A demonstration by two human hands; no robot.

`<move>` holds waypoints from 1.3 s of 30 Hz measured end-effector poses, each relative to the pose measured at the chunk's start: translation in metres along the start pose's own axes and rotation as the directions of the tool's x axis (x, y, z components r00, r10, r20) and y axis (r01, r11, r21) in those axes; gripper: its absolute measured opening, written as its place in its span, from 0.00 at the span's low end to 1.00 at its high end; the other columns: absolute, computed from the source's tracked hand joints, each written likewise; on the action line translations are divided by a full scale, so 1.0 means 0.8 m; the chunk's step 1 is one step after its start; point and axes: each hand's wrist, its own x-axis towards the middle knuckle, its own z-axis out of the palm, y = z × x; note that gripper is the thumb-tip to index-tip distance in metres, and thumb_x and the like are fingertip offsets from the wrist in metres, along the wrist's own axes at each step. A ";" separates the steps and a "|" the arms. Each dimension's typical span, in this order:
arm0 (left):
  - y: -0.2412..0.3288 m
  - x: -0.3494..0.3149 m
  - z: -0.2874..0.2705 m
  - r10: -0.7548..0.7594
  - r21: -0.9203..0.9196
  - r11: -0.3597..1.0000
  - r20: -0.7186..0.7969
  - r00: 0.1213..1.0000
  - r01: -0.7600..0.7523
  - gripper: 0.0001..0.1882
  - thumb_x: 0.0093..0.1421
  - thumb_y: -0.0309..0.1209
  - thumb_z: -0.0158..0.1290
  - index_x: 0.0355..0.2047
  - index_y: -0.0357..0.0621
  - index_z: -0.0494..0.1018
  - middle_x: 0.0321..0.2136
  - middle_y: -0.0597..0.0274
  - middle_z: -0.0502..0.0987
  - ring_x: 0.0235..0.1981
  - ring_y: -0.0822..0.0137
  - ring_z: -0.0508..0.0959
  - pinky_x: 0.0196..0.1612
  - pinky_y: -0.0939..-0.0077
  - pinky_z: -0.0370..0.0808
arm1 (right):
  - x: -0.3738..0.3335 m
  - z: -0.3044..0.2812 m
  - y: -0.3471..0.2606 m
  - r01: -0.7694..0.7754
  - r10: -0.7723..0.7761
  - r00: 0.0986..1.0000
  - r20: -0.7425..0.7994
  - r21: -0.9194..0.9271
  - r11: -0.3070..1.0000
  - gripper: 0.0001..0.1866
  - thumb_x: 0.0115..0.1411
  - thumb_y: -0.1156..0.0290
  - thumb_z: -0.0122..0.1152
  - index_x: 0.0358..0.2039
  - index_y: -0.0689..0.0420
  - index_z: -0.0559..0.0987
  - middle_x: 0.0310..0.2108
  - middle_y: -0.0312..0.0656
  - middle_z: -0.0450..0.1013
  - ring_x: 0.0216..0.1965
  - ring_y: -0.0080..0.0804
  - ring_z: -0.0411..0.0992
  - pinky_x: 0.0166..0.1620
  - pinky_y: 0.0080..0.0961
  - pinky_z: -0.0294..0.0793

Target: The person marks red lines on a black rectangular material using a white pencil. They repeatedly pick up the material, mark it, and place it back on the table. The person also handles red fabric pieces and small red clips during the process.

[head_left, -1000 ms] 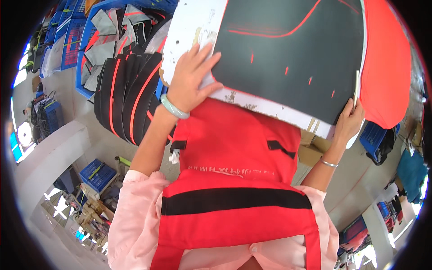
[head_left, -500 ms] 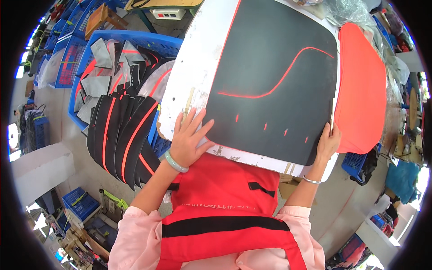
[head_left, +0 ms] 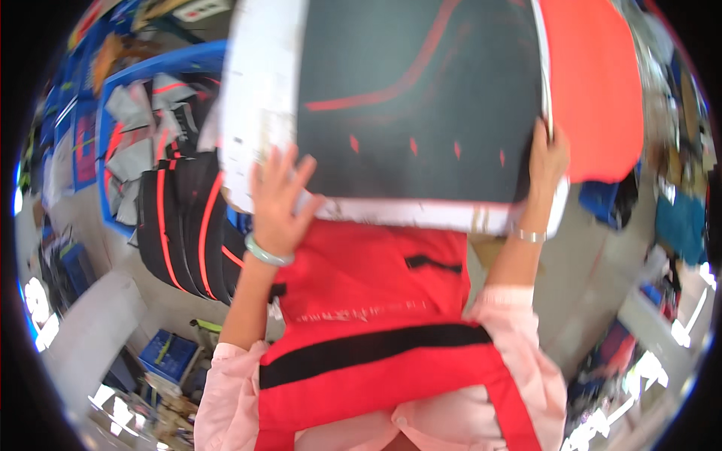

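A black rounded panel (head_left: 421, 158) lies on a white board (head_left: 259, 98) in front of me. It bears a curved red line and several short red marks. My left hand (head_left: 282, 199), a pale green bangle at its wrist, rests with fingers spread on the board's near left corner, beside the panel's edge. My right hand (head_left: 547, 165) is closed at the panel's right edge, on what looks like a thin pale stick; blur hides its exact kind. Just beyond that hand, an orange-red panel (head_left: 594, 90) overhangs the board's right side.
A blue crate (head_left: 109, 173) at the left holds grey and black pieces. Black strips with red lines (head_left: 184, 233) hang over its near side. Another blue crate (head_left: 602, 201) stands low at the right. My red apron (head_left: 376, 270) meets the board's near edge.
The view has shifted and blurred, so the board and panels sit higher in the picture. Both hands keep about the same places on the board.
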 end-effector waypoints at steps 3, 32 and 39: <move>0.004 -0.005 0.001 -0.020 -0.036 0.999 -0.030 0.999 0.019 0.29 0.54 0.35 0.60 0.58 0.49 0.70 0.64 0.55 0.62 0.67 0.51 0.56 0.67 0.52 0.45 | 0.004 -0.015 0.005 -0.105 0.098 0.989 0.110 0.058 0.993 0.17 0.58 0.59 0.58 0.40 0.59 0.82 0.29 0.53 0.77 0.32 0.45 0.76 0.39 0.33 0.72; 0.001 -0.002 0.005 0.044 -0.023 0.999 -0.003 0.999 -0.044 0.29 0.57 0.37 0.59 0.59 0.47 0.69 0.65 0.57 0.61 0.68 0.53 0.54 0.68 0.51 0.42 | 0.007 -0.054 0.036 -0.145 0.082 0.940 0.332 0.169 0.975 0.14 0.53 0.59 0.60 0.34 0.55 0.82 0.25 0.40 0.76 0.29 0.36 0.74 0.37 0.30 0.71; 0.000 -0.001 0.006 0.057 -0.026 0.998 -0.005 0.998 -0.058 0.29 0.58 0.38 0.58 0.59 0.47 0.69 0.65 0.57 0.61 0.68 0.53 0.54 0.68 0.51 0.42 | 0.006 -0.057 0.037 -0.164 0.102 0.937 0.335 0.162 0.973 0.14 0.52 0.59 0.61 0.34 0.54 0.83 0.26 0.42 0.77 0.31 0.37 0.74 0.38 0.31 0.71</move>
